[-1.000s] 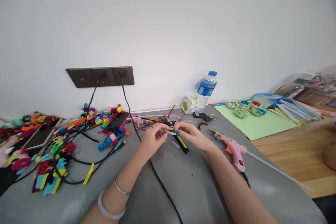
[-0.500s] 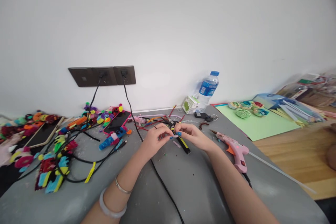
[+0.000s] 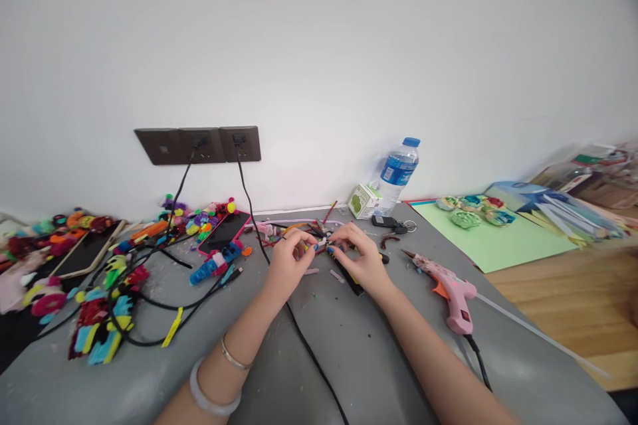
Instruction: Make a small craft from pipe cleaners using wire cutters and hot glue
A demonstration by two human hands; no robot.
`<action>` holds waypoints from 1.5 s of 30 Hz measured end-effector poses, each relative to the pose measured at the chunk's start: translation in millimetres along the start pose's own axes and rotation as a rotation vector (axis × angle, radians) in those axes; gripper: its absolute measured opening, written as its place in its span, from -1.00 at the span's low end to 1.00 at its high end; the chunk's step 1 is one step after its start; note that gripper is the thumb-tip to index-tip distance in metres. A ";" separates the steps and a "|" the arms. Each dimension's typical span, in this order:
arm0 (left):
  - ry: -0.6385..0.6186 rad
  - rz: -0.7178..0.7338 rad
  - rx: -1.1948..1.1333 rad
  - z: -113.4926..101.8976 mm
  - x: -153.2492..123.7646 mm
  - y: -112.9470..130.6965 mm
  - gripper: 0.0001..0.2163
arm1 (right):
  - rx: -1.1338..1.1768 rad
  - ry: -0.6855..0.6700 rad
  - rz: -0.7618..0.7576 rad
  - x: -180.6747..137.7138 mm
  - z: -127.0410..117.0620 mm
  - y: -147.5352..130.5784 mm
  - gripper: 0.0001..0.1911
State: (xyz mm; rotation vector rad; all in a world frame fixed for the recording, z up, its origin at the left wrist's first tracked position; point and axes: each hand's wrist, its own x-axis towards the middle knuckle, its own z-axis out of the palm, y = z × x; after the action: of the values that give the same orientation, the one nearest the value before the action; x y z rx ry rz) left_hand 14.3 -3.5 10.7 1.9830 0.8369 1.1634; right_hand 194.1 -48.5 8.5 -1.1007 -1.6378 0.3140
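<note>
My left hand (image 3: 290, 260) and my right hand (image 3: 361, 257) meet above the middle of the grey table, fingertips pinched. Between them is a small whitish piece (image 3: 322, 242), too small to make out; it looks like a short bent bit of pipe cleaner. Beneath my right hand lie pliers with black and yellow handles (image 3: 355, 284), partly covered. Two short lilac pieces (image 3: 337, 276) rest on the table just below my fingers. Behind my hands are thin coloured pipe cleaners (image 3: 329, 212), partly hidden.
On the right lies a pink glue gun (image 3: 454, 292) with its cord. A water bottle (image 3: 399, 172), small box (image 3: 365, 202) and keys (image 3: 393, 222) stand by the wall. Fuzzy figures (image 3: 100, 325), a phone (image 3: 226, 231) and black cables (image 3: 149, 343) fill the left.
A second short lilac piece now lies on the table under my left fingers. My hands have moved slightly away from me and hold a whitish piece where a lilac one was.
</note>
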 end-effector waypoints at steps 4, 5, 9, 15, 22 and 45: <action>0.012 -0.002 -0.008 -0.1 0.1 0.4 -0.94 | -0.055 0.045 -0.066 -0.4 4.4 -4.3 -0.91; 0.014 0.003 -0.010 0.0 0.1 0.6 -0.94 | -0.058 0.057 -0.069 -0.5 4.8 -4.4 -0.90; 0.025 0.025 -0.005 0.4 0.1 1.1 -0.93 | -0.064 0.085 -0.064 -0.9 5.3 -3.6 -0.90; 0.038 0.035 -0.010 0.3 0.1 2.4 -0.93 | -0.057 0.077 -0.058 -1.9 7.4 -6.4 -0.89; 0.061 0.017 -0.008 -0.2 0.0 4.1 -0.94 | -0.080 0.110 -0.088 -1.6 7.2 -9.0 -0.89; 0.029 0.061 0.028 -0.3 0.6 -0.1 -0.93 | -0.060 0.072 -0.047 -0.7 5.7 -11.5 -0.92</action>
State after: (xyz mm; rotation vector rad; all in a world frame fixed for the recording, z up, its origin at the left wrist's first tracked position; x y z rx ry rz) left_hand 14.1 -2.9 11.0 2.0311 0.8173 1.2241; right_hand 183.4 -53.3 13.7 -1.1039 -1.6155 0.1939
